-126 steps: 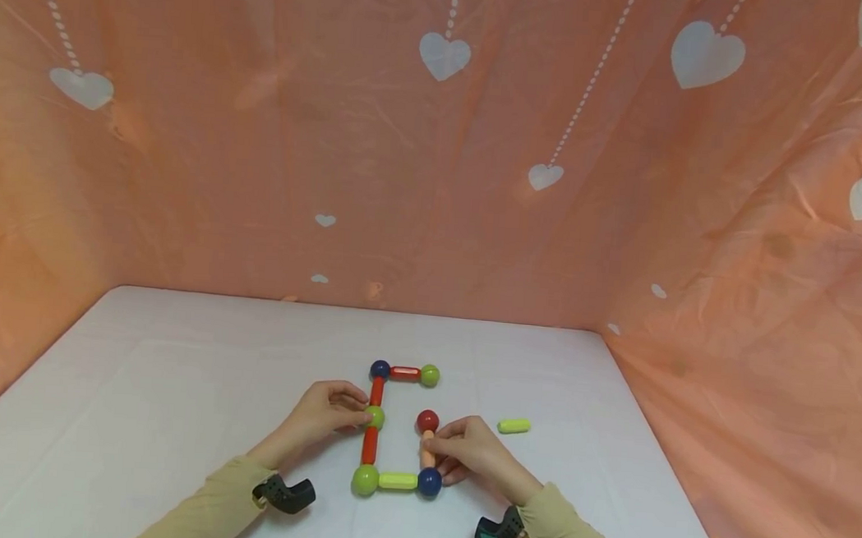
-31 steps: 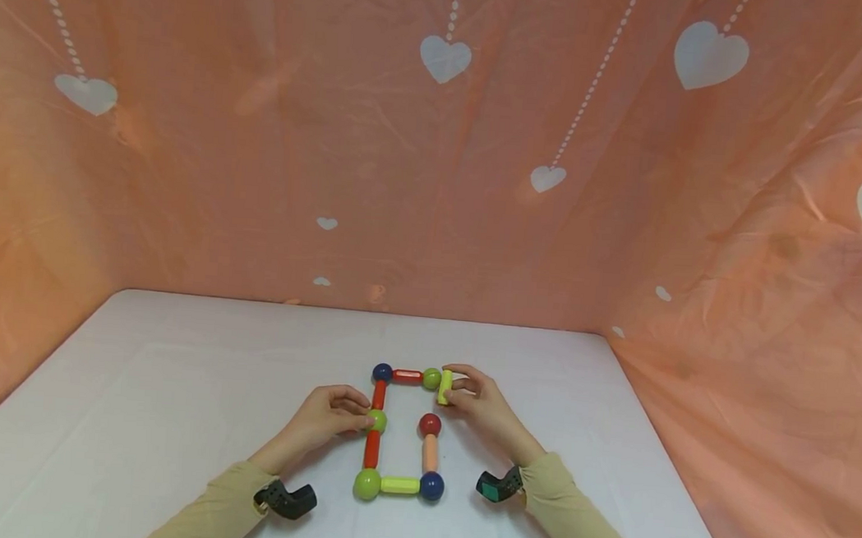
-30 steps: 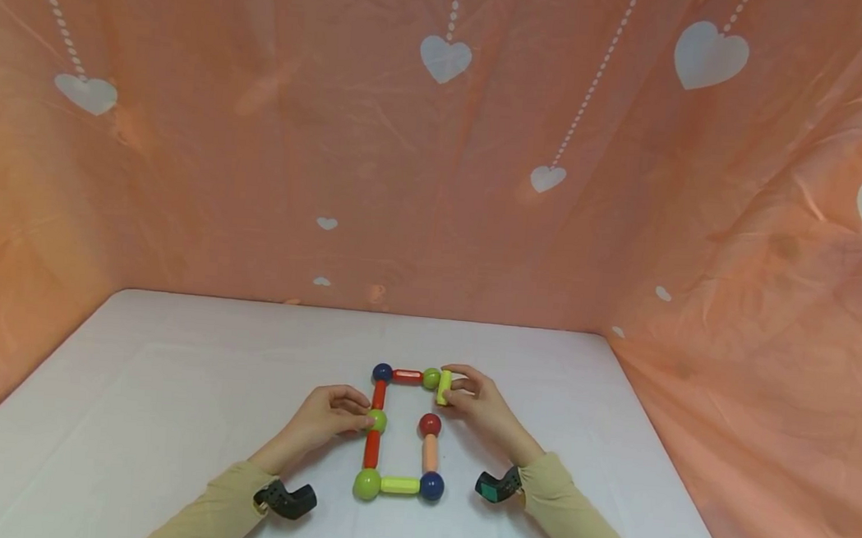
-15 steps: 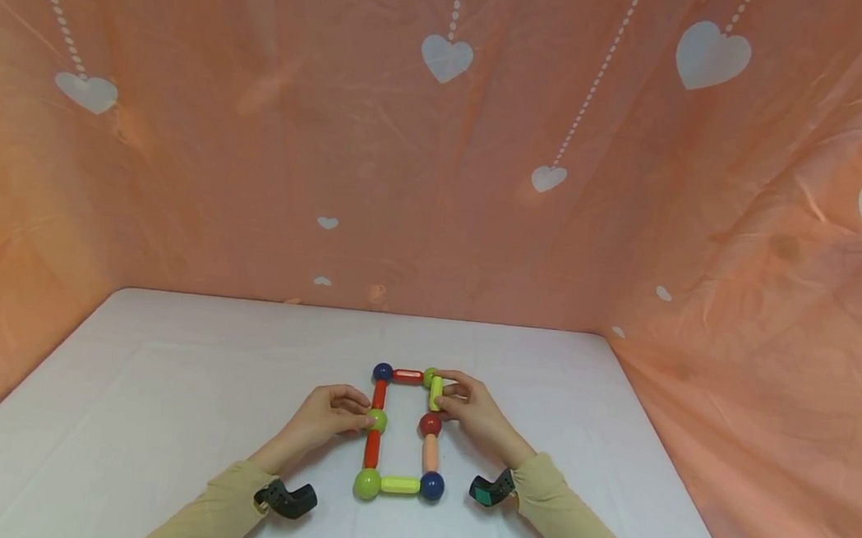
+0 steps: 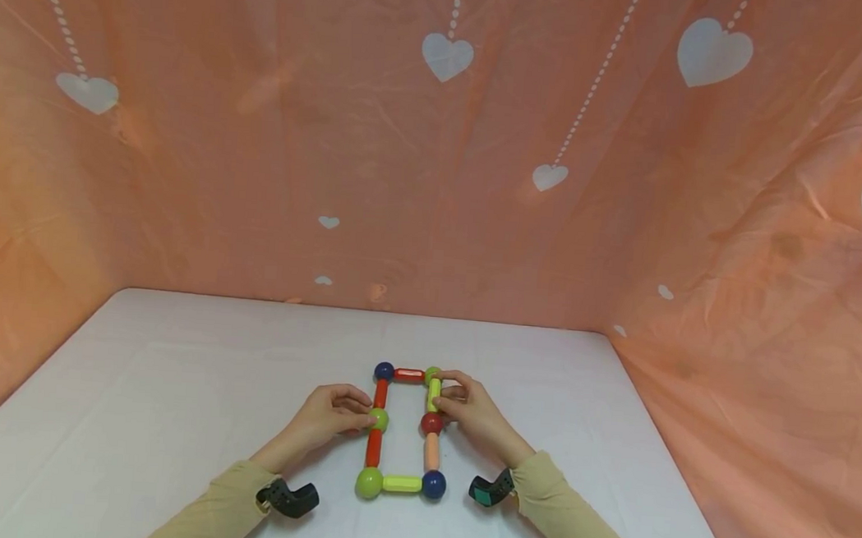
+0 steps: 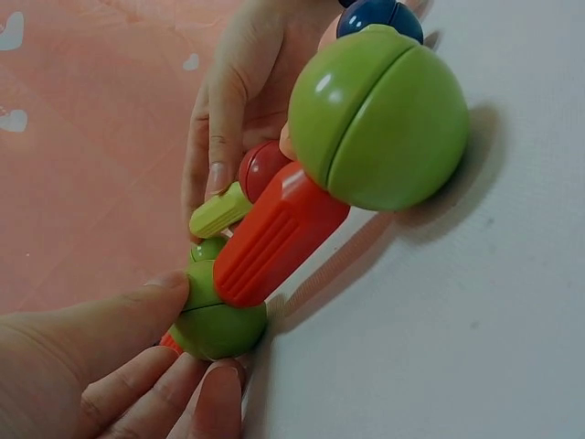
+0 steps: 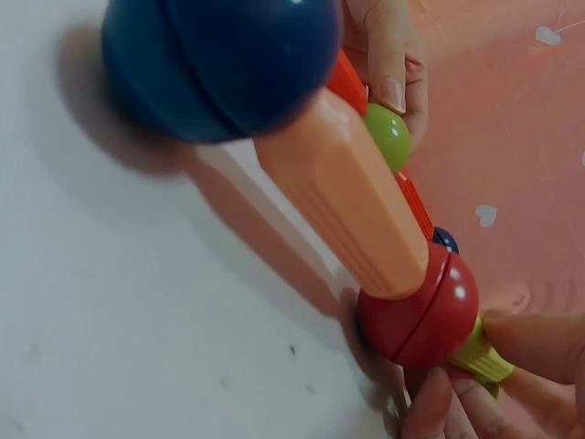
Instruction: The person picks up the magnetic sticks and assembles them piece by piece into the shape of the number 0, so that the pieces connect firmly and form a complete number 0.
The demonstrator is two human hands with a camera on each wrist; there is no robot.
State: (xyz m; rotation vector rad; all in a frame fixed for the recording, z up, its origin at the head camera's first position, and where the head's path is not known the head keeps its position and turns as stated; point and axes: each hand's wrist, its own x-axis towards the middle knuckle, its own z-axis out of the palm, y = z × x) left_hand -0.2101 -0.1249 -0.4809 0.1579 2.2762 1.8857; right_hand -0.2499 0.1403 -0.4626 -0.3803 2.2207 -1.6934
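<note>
Balls and rods of a stick-and-ball toy form a long rectangle on the white table. My left hand (image 5: 321,419) pinches the green ball (image 6: 218,311) midway along the left side, between thumb and fingers. With thumb and fingers, my right hand (image 5: 483,414) holds the yellow-green rod (image 5: 434,394) on the right side. That rod's near end meets the red ball (image 7: 420,306), and its far end is at the far green ball (image 5: 432,374), partly hidden by a finger. A peach rod (image 7: 347,197) joins the red ball to the near navy ball (image 5: 433,485).
A second yellow-green rod (image 5: 402,484) and a large green ball (image 5: 369,482) make the near side. Red rods run along the left and far sides, with a navy ball (image 5: 383,371) at the far left corner. Orange cloth (image 5: 436,179) hangs behind the table (image 5: 196,353).
My right hand let go of the peach rod, picked up the loose yellow-green rod and brought it left into the gap between the far green ball and red ball. My left hand stayed put.
</note>
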